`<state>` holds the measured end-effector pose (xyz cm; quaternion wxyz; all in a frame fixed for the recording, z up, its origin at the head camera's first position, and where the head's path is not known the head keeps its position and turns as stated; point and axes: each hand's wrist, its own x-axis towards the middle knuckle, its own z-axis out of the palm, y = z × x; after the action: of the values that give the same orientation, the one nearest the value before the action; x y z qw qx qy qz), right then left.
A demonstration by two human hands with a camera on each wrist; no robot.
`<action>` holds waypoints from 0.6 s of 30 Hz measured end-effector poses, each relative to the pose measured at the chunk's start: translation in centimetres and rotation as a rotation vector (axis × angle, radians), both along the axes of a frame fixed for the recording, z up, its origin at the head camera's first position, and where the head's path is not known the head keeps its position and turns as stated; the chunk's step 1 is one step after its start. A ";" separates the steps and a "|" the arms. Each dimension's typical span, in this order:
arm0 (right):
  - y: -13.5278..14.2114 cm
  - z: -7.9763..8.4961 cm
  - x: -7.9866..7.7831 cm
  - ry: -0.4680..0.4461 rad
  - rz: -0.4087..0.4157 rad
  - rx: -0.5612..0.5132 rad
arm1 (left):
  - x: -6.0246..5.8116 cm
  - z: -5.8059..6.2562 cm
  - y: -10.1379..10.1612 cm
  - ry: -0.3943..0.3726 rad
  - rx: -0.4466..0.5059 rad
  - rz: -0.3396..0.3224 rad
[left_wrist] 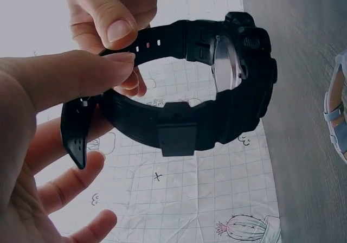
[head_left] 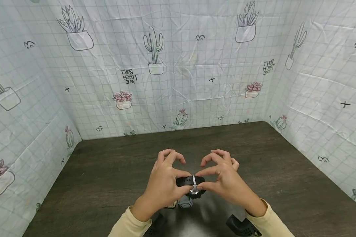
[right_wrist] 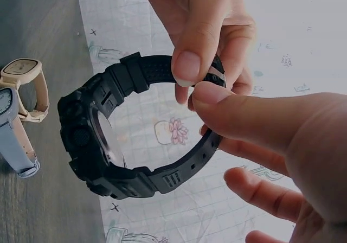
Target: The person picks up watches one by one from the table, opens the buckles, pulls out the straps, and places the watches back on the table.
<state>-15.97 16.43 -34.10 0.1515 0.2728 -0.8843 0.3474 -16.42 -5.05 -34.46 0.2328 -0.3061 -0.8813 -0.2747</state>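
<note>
Between both hands is a black wristwatch, its strap closed into a loop and its metal case back facing inward. My left hand pinches the strap near the buckle between thumb and index finger. Thumb and index finger of my right hand pinch the strap from the other side. Thumbs of both hands nearly meet at the buckle in the right wrist view. A loose strap end hangs past the left fingers in the left wrist view. The remaining fingers of each hand are spread away from the watch.
On the dark wooden table, below the hands, lie a grey-blue watch and a beige watch side by side. Two black objects show by the wrists. Printed white cloth walls the table's back and sides.
</note>
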 end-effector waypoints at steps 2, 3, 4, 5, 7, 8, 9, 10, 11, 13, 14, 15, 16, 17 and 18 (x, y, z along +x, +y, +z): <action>0.0 0.0 0.0 0.010 -0.007 0.002 | 0.0 0.0 0.0 0.006 0.001 0.012; 0.0 0.0 0.0 0.014 -0.010 0.004 | -0.1 -0.1 0.0 0.005 0.001 0.016; 0.0 0.0 0.0 0.016 -0.011 0.005 | -0.1 -0.1 -0.1 0.001 0.001 0.018; 0.0 0.0 0.0 0.019 -0.012 0.007 | -0.1 -0.1 -0.1 -0.003 0.001 0.018; 0.0 0.0 0.0 0.025 -0.013 0.010 | -0.1 -0.1 -0.2 -0.016 0.000 0.016; -0.1 0.1 0.0 0.024 -0.012 0.010 | -0.1 0.0 -0.2 -0.023 -0.003 0.013; -0.1 0.1 0.0 0.023 -0.009 0.008 | -0.1 0.0 -0.3 -0.030 -0.005 0.009; -0.1 0.1 0.0 0.022 -0.006 0.008 | -0.1 0.1 -0.3 -0.034 -0.008 0.006; -0.1 0.2 0.0 0.022 -0.003 0.009 | -0.2 0.1 -0.3 -0.036 -0.013 0.004; -0.1 0.2 0.0 0.021 0.000 0.010 | -0.2 0.2 -0.4 -0.037 -0.029 0.004; -0.1 0.2 0.1 0.020 0.002 0.010 | -0.2 0.3 -0.4 -0.037 -0.037 0.006; -0.2 0.2 0.1 0.019 0.003 0.011 | -0.2 0.3 -0.5 -0.038 -0.044 0.008; -0.2 0.2 0.1 0.020 0.001 0.015 | -0.3 0.3 -0.5 -0.040 -0.049 0.009; -0.2 0.1 0.1 0.018 0.000 0.020 | -0.3 0.2 -0.5 -0.044 -0.058 0.012; -0.3 0.1 0.1 0.017 -0.001 0.025 | -0.3 0.2 -0.5 -0.052 -0.064 0.013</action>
<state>-15.87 16.14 -34.04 0.1556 0.2771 -0.8875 0.3337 -16.69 -5.56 -34.26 0.2019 -0.3005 -0.8972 -0.2529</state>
